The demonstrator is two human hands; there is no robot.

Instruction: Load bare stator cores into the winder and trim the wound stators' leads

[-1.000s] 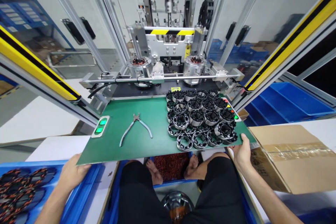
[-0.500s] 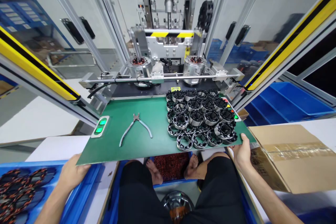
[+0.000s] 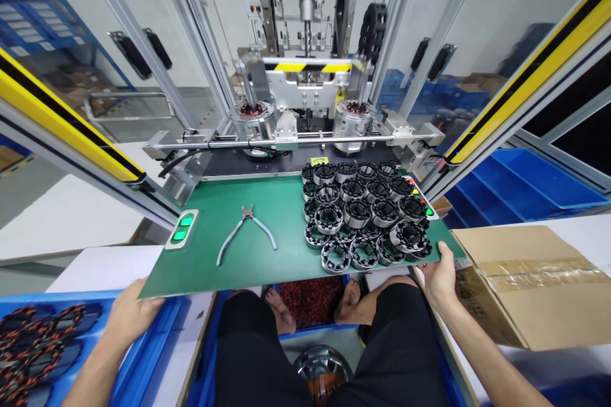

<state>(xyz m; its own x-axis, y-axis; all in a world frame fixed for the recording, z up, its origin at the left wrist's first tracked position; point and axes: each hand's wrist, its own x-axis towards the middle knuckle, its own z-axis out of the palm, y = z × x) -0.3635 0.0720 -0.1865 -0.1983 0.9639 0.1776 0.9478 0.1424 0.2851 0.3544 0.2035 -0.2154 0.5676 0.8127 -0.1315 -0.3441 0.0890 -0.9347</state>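
Observation:
A green work board spans the front of the machine before me. My left hand is at its front left corner, the fingers hidden beneath the edge. At the front right corner, my right hand grips the edge with its thumb on top. Several black and silver stator cores are stacked on the board's right half, close to my right hand. Cutting pliers with grey-blue handles lie with their handles spread on the left half. In the machine behind stand two metal fixtures holding copper-wound parts.
A striped crosspiece and a horizontal rail cross the machine. Green-lit buttons sit at the board's left. A blue tray of wound rings is at left, a cardboard box at right. A bin of reddish bits is below.
The machine's striped crosspiece has dropped slightly. Both hands, the pliers and the stator cores stay where they were.

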